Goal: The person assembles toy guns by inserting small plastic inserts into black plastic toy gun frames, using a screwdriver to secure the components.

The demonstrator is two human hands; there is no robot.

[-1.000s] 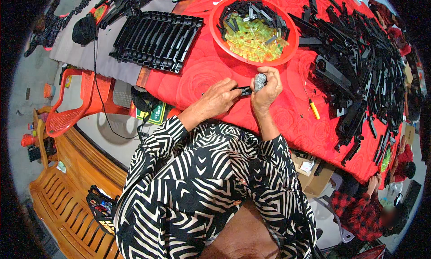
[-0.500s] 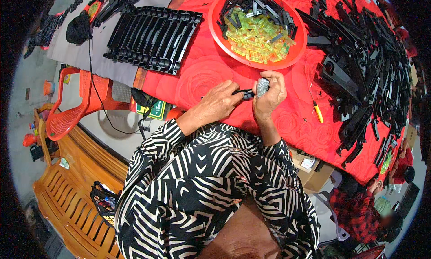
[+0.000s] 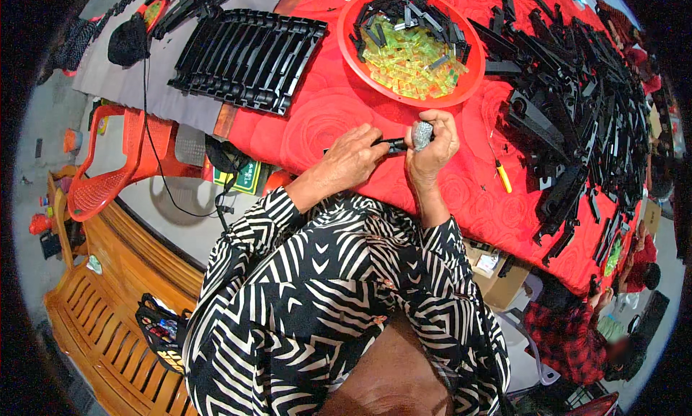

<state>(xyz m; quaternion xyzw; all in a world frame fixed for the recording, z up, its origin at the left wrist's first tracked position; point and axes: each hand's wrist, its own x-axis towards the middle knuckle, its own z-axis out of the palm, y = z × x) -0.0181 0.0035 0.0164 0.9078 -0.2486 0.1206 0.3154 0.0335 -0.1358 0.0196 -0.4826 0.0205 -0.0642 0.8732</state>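
Note:
Over the near edge of the red cloth, my left hand point(image 3: 349, 158) is closed on one end of a black plastic strip point(image 3: 393, 145). The strip reaches across to my right hand point(image 3: 437, 151), whose fingers are wrapped round a lumpy silver-grey piece point(image 3: 422, 133). What that piece is I cannot make out; it looks like a foil-wrapped handle end. It sits against the strip's right end, and my palm hides the rest. Beyond both hands stands a red basin point(image 3: 472, 91) with small yellow-green clear pieces point(image 3: 414, 70) and small black parts point(image 3: 422, 12).
A row of black plastic strips point(image 3: 249, 59) lies side by side at the far left. Long black parts point(image 3: 569, 120) are heaped on the right, near a yellow-handled tool point(image 3: 503, 176). A red chair point(image 3: 108, 174) and a wooden bench point(image 3: 119, 329) stand left; another person's checked sleeve point(image 3: 562, 340) shows lower right.
The whole view has shifted slightly. Both hands keep nearly the same place and grip, and the black strip between them looks slightly turned.

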